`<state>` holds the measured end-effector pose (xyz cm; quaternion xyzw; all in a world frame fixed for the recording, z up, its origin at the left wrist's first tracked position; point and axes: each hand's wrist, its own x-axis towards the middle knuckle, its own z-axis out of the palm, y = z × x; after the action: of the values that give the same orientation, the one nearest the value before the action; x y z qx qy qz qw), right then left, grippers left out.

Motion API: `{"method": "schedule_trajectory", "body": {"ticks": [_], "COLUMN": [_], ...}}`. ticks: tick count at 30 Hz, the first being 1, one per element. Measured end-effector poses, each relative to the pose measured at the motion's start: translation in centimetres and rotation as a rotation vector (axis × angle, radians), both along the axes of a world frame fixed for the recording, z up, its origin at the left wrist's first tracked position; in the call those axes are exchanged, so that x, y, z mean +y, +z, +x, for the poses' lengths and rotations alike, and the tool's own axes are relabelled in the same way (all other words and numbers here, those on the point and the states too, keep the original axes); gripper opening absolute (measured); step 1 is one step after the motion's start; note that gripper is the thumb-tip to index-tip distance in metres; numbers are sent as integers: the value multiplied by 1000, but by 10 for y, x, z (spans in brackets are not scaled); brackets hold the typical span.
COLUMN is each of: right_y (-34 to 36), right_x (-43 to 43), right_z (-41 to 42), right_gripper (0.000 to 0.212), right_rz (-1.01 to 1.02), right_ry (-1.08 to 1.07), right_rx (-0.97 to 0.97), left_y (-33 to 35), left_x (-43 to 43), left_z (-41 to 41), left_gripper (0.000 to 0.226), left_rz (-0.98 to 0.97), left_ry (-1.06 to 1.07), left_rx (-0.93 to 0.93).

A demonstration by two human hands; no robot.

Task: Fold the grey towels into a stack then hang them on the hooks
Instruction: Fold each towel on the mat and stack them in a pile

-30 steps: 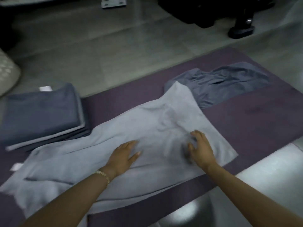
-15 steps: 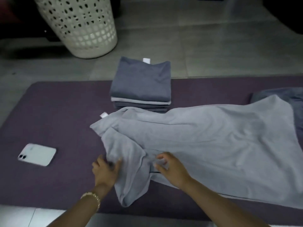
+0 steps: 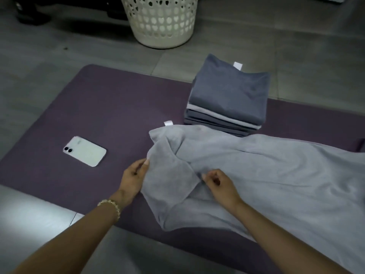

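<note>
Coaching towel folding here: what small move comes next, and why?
Probably draw the flipped corner out leftward and flatten it: left hand and right hand both pinch the light grey towel, whose left end lies doubled over and rumpled.

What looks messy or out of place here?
A white phone lies on the purple mat beside the laundry, which is odd. The light grey towel is rumpled, one end bunched where the left hand and right hand pinch it. The folded towel stack looks tidy.

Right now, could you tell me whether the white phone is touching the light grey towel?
Apart: the head view shows bare purple mat between the white phone and the light grey towel.
</note>
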<state>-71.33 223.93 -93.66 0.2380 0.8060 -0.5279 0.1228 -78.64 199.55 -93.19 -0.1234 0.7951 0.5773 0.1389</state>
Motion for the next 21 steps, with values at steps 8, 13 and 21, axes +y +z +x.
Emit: {"method": "schedule_trajectory", "body": {"ticks": [8,13,21], "right_y": [17,-4,-16], "right_x": [-20,-19,-36], "right_z": [-102,-147,-167], "right_gripper": [27,56,32], "right_rz": [242,272,53], "right_ry": [236,202,119], "right_rx": [190,3,-9], "left_y": [-4,4,-17], "left_x": [-35,5,40], "left_z": [-36,-87,-103], "left_gripper": [57,59,56], "left_rz": [-400,-184,-194], "left_ry": [-155,-101,-111], "left_rx": [-126,-223,-370]}}
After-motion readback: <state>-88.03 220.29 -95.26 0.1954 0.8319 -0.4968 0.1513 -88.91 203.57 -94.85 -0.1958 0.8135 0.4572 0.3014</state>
